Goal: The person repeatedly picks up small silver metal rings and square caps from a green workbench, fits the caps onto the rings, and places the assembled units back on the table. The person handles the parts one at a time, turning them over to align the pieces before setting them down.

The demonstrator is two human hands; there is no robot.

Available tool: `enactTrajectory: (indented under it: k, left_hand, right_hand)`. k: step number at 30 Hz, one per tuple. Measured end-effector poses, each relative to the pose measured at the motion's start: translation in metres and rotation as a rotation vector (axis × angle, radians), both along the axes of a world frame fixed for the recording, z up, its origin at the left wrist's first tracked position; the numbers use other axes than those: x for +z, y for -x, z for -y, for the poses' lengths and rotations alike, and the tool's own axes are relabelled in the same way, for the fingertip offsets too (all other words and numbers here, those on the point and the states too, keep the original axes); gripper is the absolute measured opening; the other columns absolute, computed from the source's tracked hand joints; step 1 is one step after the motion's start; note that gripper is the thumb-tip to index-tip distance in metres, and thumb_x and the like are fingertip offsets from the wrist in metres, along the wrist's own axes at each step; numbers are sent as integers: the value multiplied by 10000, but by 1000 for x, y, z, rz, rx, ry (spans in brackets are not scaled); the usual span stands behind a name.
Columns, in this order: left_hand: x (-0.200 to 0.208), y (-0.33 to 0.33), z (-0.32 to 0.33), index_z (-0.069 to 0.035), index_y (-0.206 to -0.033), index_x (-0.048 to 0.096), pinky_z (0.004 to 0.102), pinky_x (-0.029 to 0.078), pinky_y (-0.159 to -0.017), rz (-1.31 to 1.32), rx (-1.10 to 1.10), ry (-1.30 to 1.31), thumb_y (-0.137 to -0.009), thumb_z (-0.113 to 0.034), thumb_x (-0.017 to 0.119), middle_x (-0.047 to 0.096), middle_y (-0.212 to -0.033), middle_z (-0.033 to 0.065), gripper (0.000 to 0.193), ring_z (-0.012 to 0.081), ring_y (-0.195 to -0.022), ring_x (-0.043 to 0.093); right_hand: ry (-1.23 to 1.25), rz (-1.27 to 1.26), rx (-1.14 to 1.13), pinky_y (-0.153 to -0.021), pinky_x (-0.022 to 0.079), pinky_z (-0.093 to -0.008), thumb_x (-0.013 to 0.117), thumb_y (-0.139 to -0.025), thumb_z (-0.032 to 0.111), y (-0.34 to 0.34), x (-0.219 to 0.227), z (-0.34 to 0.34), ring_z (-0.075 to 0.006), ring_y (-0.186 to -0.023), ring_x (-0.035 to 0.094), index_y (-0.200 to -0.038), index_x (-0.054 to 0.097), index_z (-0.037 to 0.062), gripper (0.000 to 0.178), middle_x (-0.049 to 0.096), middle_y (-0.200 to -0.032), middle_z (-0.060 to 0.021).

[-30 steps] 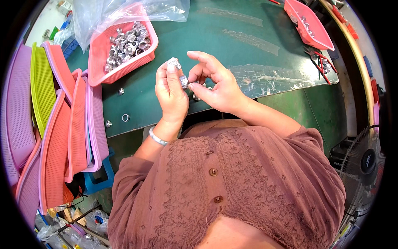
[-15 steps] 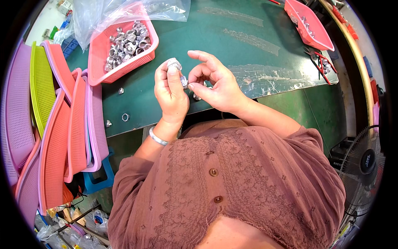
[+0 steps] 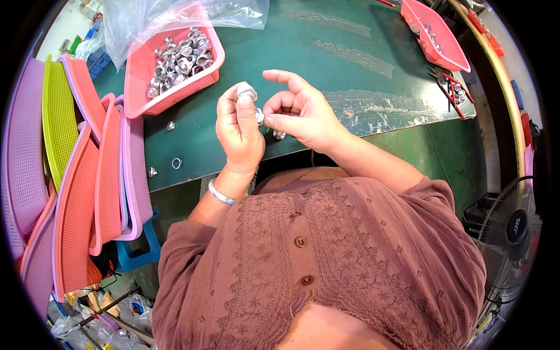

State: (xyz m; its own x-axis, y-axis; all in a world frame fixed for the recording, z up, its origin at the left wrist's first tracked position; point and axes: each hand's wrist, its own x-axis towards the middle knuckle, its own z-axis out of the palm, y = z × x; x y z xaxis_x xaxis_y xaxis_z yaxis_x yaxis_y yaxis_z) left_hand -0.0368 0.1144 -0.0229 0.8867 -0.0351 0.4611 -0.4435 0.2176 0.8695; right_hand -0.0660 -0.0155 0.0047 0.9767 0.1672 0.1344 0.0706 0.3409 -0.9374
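Note:
My left hand (image 3: 240,137) is closed with thumb and fingers around silver metal rings. One chunky ring (image 3: 247,91) shows at the thumb tip; a second ring (image 3: 259,116) sits lower, beside the thumb. My right hand (image 3: 309,116) comes up against this lower ring, thumb and curled fingers drawn together and index finger raised. Whatever lies between those right fingertips is too small to make out. Beneath the right hand another silver ring (image 3: 279,134) shows partly at the table's near edge.
A pink basket (image 3: 175,93) of silver rings stands far left under a clear plastic bag (image 3: 233,13). Loose rings (image 3: 177,163) lie on the green table (image 3: 274,52). Stacked baskets (image 3: 76,192) crowd the left. At the right are another pink basket (image 3: 446,61), red-handled pliers (image 3: 452,96) and a fan (image 3: 516,227).
My hands stay almost in place. The rings at my left fingers have turned slightly, and my right thumb has shifted a little toward the lower ring.

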Motion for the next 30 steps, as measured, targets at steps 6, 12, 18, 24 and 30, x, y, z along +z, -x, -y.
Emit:
enactTrajectory:
  k: [6,12,18,24,30]
  left_hand:
    - [-1,1,-2,29,-1071,490,170,395,-574,-27,-13,-7,-922,-193,466,548,-877,31,268,35,-672,466]
    - [-3,1,-4,27,-1071,491,166,392,-561,-57,-25,-1,-922,-189,466,547,-865,24,263,28,-658,463]
    - [0,2,-4,18,-1052,496,164,379,-545,-96,-55,18,-925,-188,462,534,-838,9,245,20,-643,447]
    - [-1,1,-5,8,-1034,500,164,365,-539,-135,-80,46,-926,-190,461,516,-801,-4,229,19,-634,428]
    - [0,2,-2,-15,-1015,535,171,311,-494,-121,-33,29,-933,-223,445,478,-726,-22,240,24,-596,400]
  right_hand:
    - [-65,-83,24,-605,429,-203,615,-732,-20,-4,-4,0,-92,-692,545,-1266,317,-27,611,594,-797,-72]
    - [-107,-164,50,-569,419,-205,620,-725,-13,-5,-2,0,-96,-647,534,-1253,324,-46,606,598,-777,-75]
    - [-135,-209,93,-560,426,-212,610,-742,17,-7,-3,1,-105,-623,537,-1249,327,-51,585,602,-762,-76]
    - [-158,-238,101,-557,432,-211,606,-747,20,-8,-4,1,-108,-600,533,-1245,323,-66,580,601,-741,-76]
    - [-181,-263,121,-553,437,-212,612,-744,14,-10,-6,2,-110,-594,535,-1253,306,-75,600,601,-736,-70]
